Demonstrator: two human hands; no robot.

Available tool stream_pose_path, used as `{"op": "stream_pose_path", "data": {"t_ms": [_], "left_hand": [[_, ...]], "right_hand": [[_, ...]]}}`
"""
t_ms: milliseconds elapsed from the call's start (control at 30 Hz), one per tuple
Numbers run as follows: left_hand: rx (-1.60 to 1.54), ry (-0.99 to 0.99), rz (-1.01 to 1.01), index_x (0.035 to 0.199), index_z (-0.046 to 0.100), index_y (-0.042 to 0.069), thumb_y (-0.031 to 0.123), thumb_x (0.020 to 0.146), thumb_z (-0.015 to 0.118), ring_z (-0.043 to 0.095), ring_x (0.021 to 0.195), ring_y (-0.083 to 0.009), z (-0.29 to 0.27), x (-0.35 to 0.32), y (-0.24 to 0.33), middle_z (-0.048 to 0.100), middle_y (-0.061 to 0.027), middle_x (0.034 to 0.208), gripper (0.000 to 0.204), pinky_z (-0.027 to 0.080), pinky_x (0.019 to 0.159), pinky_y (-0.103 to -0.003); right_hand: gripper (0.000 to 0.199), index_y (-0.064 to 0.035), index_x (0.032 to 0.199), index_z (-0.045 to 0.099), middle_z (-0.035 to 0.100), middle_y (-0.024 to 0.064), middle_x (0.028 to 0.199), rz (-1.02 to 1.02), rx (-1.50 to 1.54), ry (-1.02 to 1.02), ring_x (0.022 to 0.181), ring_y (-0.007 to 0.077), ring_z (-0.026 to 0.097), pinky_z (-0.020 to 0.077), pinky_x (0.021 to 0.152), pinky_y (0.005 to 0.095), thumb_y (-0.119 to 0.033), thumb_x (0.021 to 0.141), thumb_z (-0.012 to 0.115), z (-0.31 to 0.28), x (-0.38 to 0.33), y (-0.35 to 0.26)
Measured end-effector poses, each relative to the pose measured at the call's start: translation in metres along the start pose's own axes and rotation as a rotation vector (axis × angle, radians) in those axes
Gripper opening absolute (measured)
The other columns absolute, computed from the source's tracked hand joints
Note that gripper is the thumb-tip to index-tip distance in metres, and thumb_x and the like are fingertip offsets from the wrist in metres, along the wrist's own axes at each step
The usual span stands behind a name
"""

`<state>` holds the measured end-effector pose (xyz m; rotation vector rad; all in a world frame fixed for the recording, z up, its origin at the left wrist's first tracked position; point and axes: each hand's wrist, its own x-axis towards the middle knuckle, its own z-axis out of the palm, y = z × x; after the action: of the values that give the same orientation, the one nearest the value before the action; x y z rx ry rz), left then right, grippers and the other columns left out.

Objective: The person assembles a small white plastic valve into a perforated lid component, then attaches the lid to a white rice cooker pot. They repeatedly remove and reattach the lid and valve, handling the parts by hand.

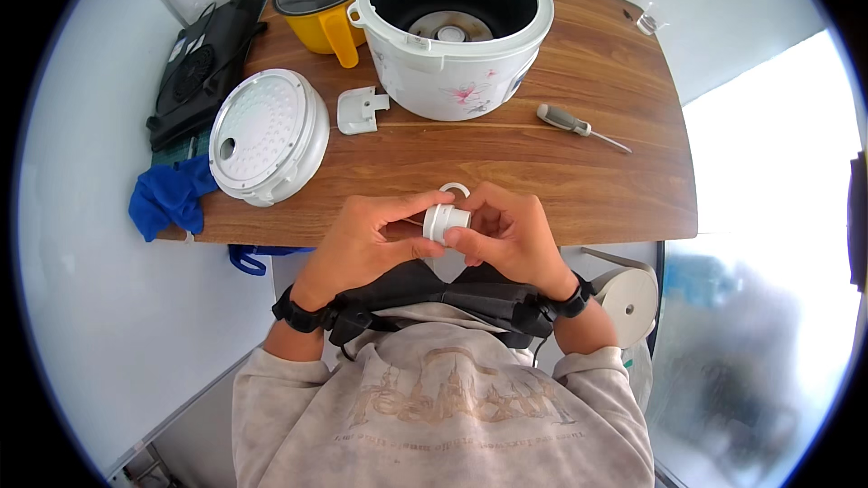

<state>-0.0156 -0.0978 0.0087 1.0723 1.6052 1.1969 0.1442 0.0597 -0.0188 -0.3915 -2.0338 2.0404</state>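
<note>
Near the table's front edge, both hands grip a small white cylindrical plastic part [440, 222] with a stepped, narrower end on the right. My left hand [375, 228] pinches its wider end between thumb and fingers. My right hand [508, 230] closes round the narrower end. A thin white ring [455, 188] shows just past the fingertips; whether it is joined to the part I cannot tell. Beyond the hands stands a white rice cooker body [452, 81] with a floral print, its top uncovered. Its round white lid [262, 131] lies to the left.
A small white plastic cover [358, 112] sits between lid and cooker. On the right lies a grey-handled screwdriver [570, 120]. Behind are a yellow pot [318, 32] with a glass lid and a black appliance [203, 63]. A blue cloth [170, 199] drapes over the left edge of the wooden table [624, 181].
</note>
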Motion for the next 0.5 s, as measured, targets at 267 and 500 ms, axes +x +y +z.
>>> {"op": "stream_pose_path", "data": {"t_ms": [267,500], "left_hand": [[0.084,0.031,0.049,0.128,0.063,0.000,0.008,0.081,0.081,0.071,0.096,-0.0171,0.002,0.001,-0.008,0.072,-0.0124,0.113,0.051,0.059,0.085,-0.030],[0.013,0.119,-0.021,0.124,0.060,0.002,0.007,0.081,0.079,0.067,0.100,-0.0151,-0.010,0.005,-0.015,0.067,-0.0079,0.113,0.047,0.055,0.089,-0.029]], "right_hand": [[0.025,0.0000,0.092,0.060,0.066,0.0058,0.072,0.297,0.344,-0.057,0.056,0.0084,0.060,0.0478,0.050,0.0223,-0.022,0.094,0.071,-0.001,0.009,0.007],[0.034,-0.0026,0.109,0.060,0.068,0.0079,0.075,0.203,-0.032,0.055,0.061,0.0166,0.066,0.0522,0.057,0.0297,-0.030,0.092,0.073,-0.010,0.015,0.002]]}}
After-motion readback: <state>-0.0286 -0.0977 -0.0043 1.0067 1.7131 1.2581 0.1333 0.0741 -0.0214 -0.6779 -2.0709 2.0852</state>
